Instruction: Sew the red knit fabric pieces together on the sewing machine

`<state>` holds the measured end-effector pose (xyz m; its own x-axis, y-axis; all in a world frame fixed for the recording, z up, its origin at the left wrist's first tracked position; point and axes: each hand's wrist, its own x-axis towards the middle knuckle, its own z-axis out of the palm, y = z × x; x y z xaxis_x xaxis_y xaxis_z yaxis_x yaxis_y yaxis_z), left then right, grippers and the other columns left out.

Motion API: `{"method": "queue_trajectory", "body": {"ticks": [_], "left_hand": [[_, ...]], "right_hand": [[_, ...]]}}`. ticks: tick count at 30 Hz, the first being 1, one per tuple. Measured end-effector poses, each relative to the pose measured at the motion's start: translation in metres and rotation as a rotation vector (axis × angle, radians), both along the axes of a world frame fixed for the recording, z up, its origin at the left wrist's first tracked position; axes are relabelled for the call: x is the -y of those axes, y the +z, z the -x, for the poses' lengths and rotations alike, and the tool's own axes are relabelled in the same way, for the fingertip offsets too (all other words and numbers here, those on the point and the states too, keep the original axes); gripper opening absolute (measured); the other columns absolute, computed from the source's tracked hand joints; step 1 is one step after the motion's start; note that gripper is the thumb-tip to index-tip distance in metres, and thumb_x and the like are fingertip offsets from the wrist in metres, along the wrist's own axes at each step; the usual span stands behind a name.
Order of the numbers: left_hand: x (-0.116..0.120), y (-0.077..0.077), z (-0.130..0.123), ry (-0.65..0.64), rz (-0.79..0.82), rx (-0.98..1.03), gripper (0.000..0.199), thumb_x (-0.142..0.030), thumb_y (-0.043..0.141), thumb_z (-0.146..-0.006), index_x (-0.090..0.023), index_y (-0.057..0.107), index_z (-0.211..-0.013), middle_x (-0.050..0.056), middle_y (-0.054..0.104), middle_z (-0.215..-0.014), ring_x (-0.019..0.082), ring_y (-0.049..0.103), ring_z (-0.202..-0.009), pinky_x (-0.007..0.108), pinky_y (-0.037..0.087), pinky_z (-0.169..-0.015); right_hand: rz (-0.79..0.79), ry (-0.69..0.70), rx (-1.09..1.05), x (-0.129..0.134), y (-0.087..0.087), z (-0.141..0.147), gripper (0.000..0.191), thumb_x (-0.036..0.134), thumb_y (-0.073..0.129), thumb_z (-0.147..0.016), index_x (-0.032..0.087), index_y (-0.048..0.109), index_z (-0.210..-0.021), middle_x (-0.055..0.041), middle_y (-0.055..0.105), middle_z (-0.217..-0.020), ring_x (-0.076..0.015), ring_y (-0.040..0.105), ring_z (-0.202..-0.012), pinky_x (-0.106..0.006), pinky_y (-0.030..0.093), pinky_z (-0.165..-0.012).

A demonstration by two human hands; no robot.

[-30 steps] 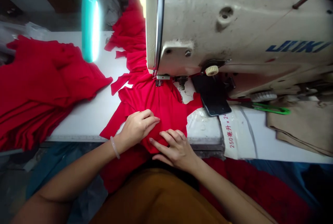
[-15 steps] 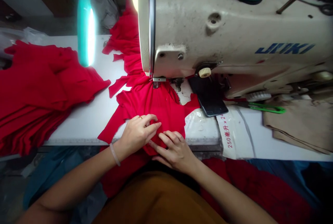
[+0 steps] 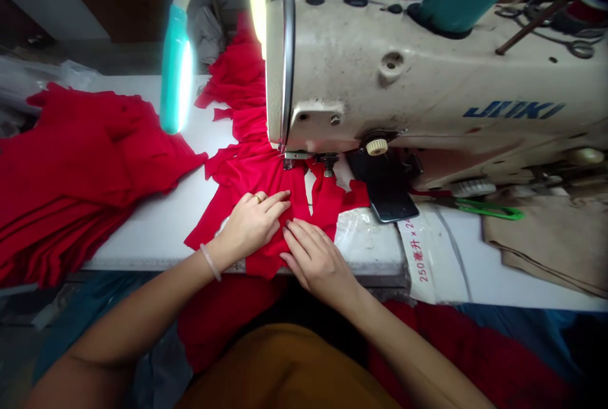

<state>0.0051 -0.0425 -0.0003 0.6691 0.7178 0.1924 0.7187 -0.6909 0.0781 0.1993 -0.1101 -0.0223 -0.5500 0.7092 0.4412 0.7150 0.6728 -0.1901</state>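
Red fabric [image 3: 247, 171] runs under the presser foot of a JUKI sewing machine [image 3: 418, 73] and spreads toward the table's front edge. My left hand [image 3: 251, 222], with a ring and a bracelet, lies on the fabric in front of the needle area, its fingers extended to the right. Just right of it my right hand [image 3: 316, 257] rests flat on the fabric, fingers stretched out. The fingertips of the two hands are close together. A narrow gap in the fabric shows the white surface below, right of the presser foot.
A stack of red pieces [image 3: 90, 175] lies on the left. A glowing lamp [image 3: 175, 80] hangs above the table [image 3: 142, 232]. Right of the fabric are a black phone [image 3: 392, 197], a green-handled tool [image 3: 489, 208] and folded brown cloth [image 3: 551, 238].
The camera view has shifted slightly. My right hand has flattened onto the fabric, and my left fingers have straightened. The fabric has shifted, with a gap opened right of the presser foot.
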Motion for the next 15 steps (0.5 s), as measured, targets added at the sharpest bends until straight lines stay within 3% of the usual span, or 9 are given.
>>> {"method": "queue_trajectory", "body": {"ticks": [9, 15], "left_hand": [[-0.042, -0.002, 0.005, 0.010, -0.070, -0.021, 0.036, -0.019, 0.045, -0.099, -0.017, 0.065, -0.129, 0.010, 0.066, -0.127, 0.023, 0.059, -0.093, 0.036, 0.044, -0.076], [-0.067, 0.000, 0.005, -0.001, -0.071, 0.000, 0.032, -0.023, 0.045, -0.101, -0.017, 0.068, -0.122, 0.010, 0.069, -0.119, 0.023, 0.059, -0.096, 0.035, 0.043, -0.079]], "right_hand": [[-0.022, -0.055, 0.019, -0.039, -0.002, 0.012, 0.037, 0.024, 0.048, -0.098, 0.004, 0.063, -0.126, -0.0215, 0.064, -0.129, -0.0308, 0.059, -0.124, -0.045, 0.051, -0.104], [0.066, -0.083, 0.039, -0.064, -0.002, 0.021, 0.042, 0.025, 0.043, -0.100, 0.001, 0.060, -0.130, -0.0256, 0.060, -0.134, -0.0337, 0.054, -0.128, -0.049, 0.049, -0.105]]}}
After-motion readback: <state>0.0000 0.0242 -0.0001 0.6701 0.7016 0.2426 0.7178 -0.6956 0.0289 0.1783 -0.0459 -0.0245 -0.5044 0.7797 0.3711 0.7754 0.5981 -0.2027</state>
